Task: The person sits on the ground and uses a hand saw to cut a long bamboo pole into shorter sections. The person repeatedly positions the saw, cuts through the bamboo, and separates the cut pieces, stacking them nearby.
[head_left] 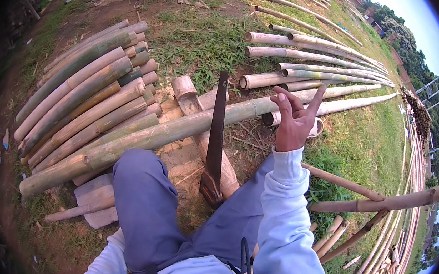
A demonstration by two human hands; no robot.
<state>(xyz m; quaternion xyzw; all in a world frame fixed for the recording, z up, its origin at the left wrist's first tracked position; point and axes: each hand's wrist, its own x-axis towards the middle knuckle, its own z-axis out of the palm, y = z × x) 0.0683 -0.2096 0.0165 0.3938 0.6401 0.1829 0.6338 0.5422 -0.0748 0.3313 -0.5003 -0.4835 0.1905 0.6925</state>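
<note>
Head view, looking down at a seated person in blue trousers and a pale blue sweatshirt. The right hand (294, 120) is raised at centre right of the frame, fingers spread loose and released, holding nothing. The left hand is out of sight below the lower left edge, so its grip cannot be told. A saw (216, 136) with a dark blade stands at centre frame, its handle low between the knees. It crosses a long bamboo pole (178, 129) running from lower left to upper right. A stack of cut bamboo (86, 90) lies at left; more poles (312, 56) lie on grass at upper right.
</note>
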